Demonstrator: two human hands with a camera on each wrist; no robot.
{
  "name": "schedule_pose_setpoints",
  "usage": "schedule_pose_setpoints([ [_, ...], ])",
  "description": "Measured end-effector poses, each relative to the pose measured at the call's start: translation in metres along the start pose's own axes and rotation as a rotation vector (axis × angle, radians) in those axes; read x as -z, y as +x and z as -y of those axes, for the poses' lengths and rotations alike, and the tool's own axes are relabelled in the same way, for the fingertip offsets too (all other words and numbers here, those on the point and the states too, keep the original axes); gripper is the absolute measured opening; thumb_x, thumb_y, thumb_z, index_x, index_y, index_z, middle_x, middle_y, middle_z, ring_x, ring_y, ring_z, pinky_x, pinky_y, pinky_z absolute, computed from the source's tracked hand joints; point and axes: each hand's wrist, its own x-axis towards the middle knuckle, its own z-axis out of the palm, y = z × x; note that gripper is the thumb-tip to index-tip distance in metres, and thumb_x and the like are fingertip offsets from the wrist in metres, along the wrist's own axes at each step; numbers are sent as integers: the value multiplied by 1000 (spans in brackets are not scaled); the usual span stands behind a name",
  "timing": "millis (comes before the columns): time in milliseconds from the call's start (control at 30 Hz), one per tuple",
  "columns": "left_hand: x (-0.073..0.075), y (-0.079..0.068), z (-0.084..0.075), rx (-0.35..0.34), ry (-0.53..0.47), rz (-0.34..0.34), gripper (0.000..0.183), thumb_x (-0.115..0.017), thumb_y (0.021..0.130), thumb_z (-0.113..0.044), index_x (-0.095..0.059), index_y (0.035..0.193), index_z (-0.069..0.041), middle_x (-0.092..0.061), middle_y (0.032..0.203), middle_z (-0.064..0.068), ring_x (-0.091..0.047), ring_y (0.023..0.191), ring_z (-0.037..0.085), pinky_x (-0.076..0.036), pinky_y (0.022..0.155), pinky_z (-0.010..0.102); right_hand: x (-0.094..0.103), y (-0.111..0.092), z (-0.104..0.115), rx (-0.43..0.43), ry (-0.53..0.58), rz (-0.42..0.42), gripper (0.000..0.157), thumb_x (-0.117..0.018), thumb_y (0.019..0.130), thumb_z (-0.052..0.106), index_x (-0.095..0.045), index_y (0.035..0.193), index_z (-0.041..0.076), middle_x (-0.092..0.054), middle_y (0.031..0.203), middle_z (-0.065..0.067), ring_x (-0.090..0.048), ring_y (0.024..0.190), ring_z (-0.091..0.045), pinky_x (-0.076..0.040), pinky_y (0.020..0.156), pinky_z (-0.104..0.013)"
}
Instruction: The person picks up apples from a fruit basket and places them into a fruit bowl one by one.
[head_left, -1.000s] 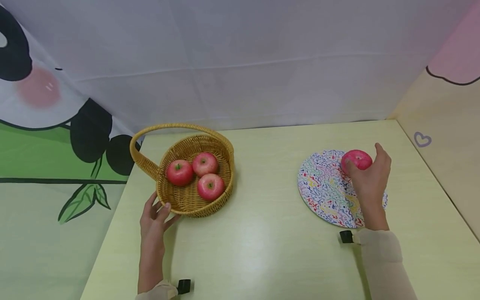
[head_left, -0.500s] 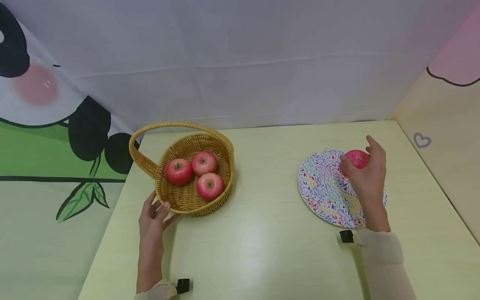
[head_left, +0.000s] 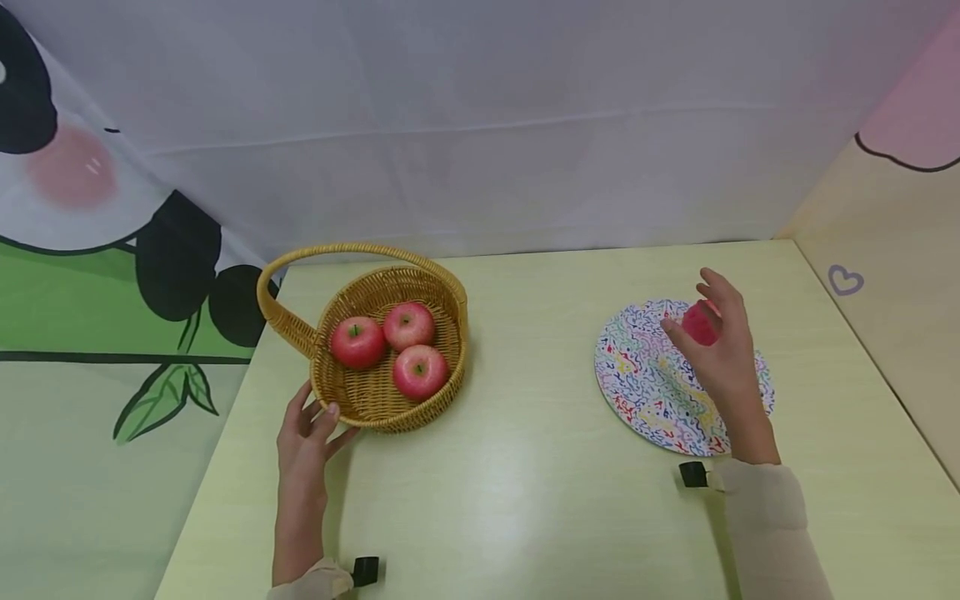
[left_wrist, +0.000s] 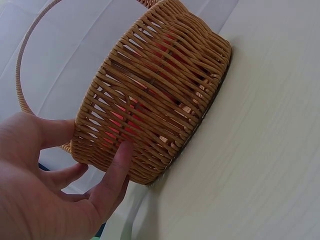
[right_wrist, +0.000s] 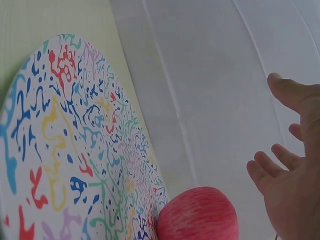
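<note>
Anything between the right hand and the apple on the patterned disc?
Nothing visible. In the right wrist view, the right hand is apart from the apple, with only open space between them; the patterned disc lies under the apple, not in between.

A pale counter (head_left: 517, 475) spans the lower view, and a creased grey cloth (head_left: 480, 150) hangs behind its far edge. The left panel (head_left: 60, 483) shows a pink blush (head_left: 72, 167), a green band (head_left: 67, 304), dark ovals (head_left: 180, 258) and leaves (head_left: 157, 402); the right panel (head_left: 877, 217) bears a purple heart (head_left: 845, 288) below a black-outlined pink patch (head_left: 926, 100).
</note>
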Motion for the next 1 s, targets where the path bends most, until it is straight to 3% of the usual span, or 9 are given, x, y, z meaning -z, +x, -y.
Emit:
schedule_pose_setpoints([
  [200, -1, 0, -1, -2, -3, 3, 65, -56, 108, -25, -26, 165, -34, -40, 154, 7, -55, 128, 17, -64, 86, 25, -2, 0, 3, 86, 40, 21, 92, -80, 91, 9, -30, 163, 38, -33, 168, 7, -40, 153, -26, -48, 116, -42],
  [433, -1, 0, -1, 0, 1, 7, 66, -57, 108, -27, -25, 166, -34, -39, 155, 7, -55, 128, 18, -64, 86, 25, -6, 2, 7, 209, 124, 45, 93, -78, 86, -6, -36, 162, 26, -33, 168, -4, -39, 152, -20, -42, 117, -16],
  [833, -1, -1, -3, 10, 10, 6, 66, -57, 108, -25, -25, 166, -34, -41, 153, 5, -56, 126, 17, -63, 87, 24, -13, 2, 5, 316, 202, 152, 93, -78, 82, -14, -39, 161, 15, -35, 167, -4, -40, 151, -14, -40, 116, -11],
  [1000, -1, 0, -2, 14, 6, 7, 66, -57, 108, -25, -25, 166, -34, -41, 153, 5, -56, 127, 17, -63, 87, 24, -15, 0, 9, 313, 193, 189, 88, -78, 84, -11, -41, 160, 16, -35, 167, -5, -39, 150, -9, -39, 116, -11],
])
